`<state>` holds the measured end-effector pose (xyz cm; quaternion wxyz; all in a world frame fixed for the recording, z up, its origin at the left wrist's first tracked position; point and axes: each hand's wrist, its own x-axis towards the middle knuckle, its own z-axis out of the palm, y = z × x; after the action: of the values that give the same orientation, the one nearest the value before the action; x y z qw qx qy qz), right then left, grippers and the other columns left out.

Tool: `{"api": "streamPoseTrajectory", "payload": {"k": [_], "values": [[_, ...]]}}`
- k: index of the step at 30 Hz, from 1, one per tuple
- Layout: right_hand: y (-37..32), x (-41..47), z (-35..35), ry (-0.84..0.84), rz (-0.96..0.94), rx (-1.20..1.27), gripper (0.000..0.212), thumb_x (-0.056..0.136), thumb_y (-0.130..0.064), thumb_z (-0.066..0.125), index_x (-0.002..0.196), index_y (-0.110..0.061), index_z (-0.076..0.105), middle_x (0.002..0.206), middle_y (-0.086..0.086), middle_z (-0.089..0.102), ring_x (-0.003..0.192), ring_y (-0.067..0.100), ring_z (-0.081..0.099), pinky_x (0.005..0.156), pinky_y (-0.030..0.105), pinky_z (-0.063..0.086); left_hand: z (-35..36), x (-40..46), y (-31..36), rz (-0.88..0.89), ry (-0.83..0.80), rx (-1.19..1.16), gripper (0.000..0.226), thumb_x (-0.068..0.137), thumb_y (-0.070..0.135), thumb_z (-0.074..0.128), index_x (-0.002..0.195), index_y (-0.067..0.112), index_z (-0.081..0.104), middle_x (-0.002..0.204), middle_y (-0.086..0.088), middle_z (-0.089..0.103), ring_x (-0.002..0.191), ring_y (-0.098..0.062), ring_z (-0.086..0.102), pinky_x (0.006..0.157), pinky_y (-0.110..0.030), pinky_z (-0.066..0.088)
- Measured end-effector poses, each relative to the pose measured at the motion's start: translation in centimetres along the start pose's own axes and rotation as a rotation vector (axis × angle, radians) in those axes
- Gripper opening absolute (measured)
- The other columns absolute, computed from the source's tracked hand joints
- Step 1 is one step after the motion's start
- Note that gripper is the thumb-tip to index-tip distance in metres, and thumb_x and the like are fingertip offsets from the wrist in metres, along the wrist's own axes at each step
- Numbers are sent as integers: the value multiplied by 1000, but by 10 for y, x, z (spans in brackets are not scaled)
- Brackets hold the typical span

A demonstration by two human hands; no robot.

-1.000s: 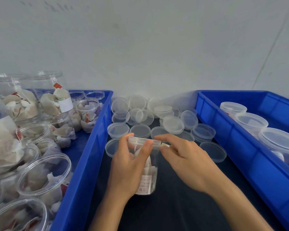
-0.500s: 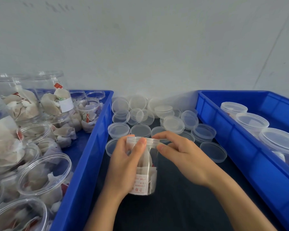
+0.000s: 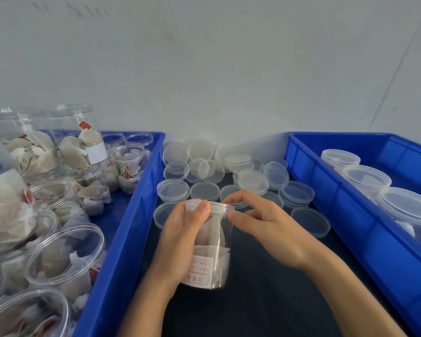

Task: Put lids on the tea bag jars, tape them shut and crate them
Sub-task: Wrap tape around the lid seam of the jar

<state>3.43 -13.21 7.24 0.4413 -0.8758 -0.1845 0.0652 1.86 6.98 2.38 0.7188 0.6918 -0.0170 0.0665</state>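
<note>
Jar (image 3: 213, 254) stands gripped before loose lids (image 3: 253, 181), between crates (image 3: 136, 215).

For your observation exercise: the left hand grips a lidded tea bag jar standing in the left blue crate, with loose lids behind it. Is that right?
Not quite. The head view shows the left hand gripping the jar on the dark surface between the two blue crates, not inside one. The loose lids do lie behind it.

A white label (image 3: 201, 271) with red print on the held jar (image 3: 214, 244) shows upside-down Chinese characters, too blurred to read.
</note>
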Motion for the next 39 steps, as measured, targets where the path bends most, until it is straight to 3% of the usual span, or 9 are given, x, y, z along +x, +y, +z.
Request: {"api": "streamPoseTrajectory", "payload": {"k": [10, 15, 19, 23, 26, 28, 31, 35, 39], "values": [[-2, -7, 0, 13, 13, -76, 34, 106, -55, 49, 139, -60, 55, 132, -30, 66, 128, 0, 59, 112, 42, 47, 1, -1, -3, -16, -100, -41, 62, 80, 78, 61, 125, 36, 53, 108, 19, 75, 99, -6, 76, 72, -13, 57], [-11, -16, 5, 154, 26, -323, 39, 102, -65, 38, 140, -64, 47, 108, -28, 72, 109, 5, 65, 98, 40, 54, 8, -2, -7, 113, 98, 109, 56, 89, 78, 59, 114, 28, 61, 103, 17, 75, 89, -7, 76, 68, -21, 60], [-21, -20, 23, 278, -41, -500, 45, 101, -69, 30, 144, -59, 39, 82, -23, 63, 94, 7, 65, 85, 37, 53, 14, -6, -8, 95, 124, 116, 43, 93, 81, 49, 105, 43, 66, 100, 11, 77, 89, -10, 76, 79, -44, 62], [-22, -20, 30, 307, -78, -526, 44, 104, -62, 31, 148, -56, 35, 100, -24, 66, 92, 4, 59, 71, 27, 41, 15, -8, -7, 40, 106, 128, 55, 71, 83, 62, 109, 44, 65, 100, 19, 78, 89, -1, 76, 77, -34, 62], [-18, -21, 24, 217, -65, -392, 44, 106, -49, 37, 150, -55, 33, 80, -27, 61, 83, 3, 55, 77, 31, 45, 14, -6, -5, 10, 151, 85, 64, 72, 78, 72, 114, 30, 67, 98, 11, 80, 89, -9, 78, 77, -37, 64], [-14, -20, 17, 198, -54, -357, 41, 106, -46, 40, 147, -54, 38, 69, -31, 59, 68, 2, 53, 68, 28, 41, 13, -4, -6, -12, 164, 67, 60, 78, 77, 73, 115, 30, 67, 98, 10, 81, 89, -9, 78, 79, -40, 63], [-13, -20, 11, 190, -62, -317, 36, 106, -42, 46, 141, -53, 48, 65, -28, 60, 64, 1, 56, 59, 20, 32, 12, -2, -7, 2, 157, 82, 62, 72, 77, 69, 115, 32, 68, 100, 13, 80, 90, -6, 78, 79, -37, 61], [-7, -19, 6, 218, -61, -296, 32, 102, -43, 51, 132, -54, 56, 64, -9, 60, 62, 9, 56, 58, 23, 38, 11, -2, -8, 14, 118, 71, 69, 69, 81, 67, 116, 30, 69, 103, 12, 80, 93, -7, 78, 81, -36, 60], [-1, -17, 3, 209, -43, -269, 28, 101, -49, 53, 128, -54, 58, 66, -9, 59, 63, 9, 56, 61, 24, 39, 9, -3, -9, -3, 67, 46, 71, 74, 80, 68, 120, 25, 69, 108, 7, 80, 99, -11, 78, 86, -40, 60]]}}
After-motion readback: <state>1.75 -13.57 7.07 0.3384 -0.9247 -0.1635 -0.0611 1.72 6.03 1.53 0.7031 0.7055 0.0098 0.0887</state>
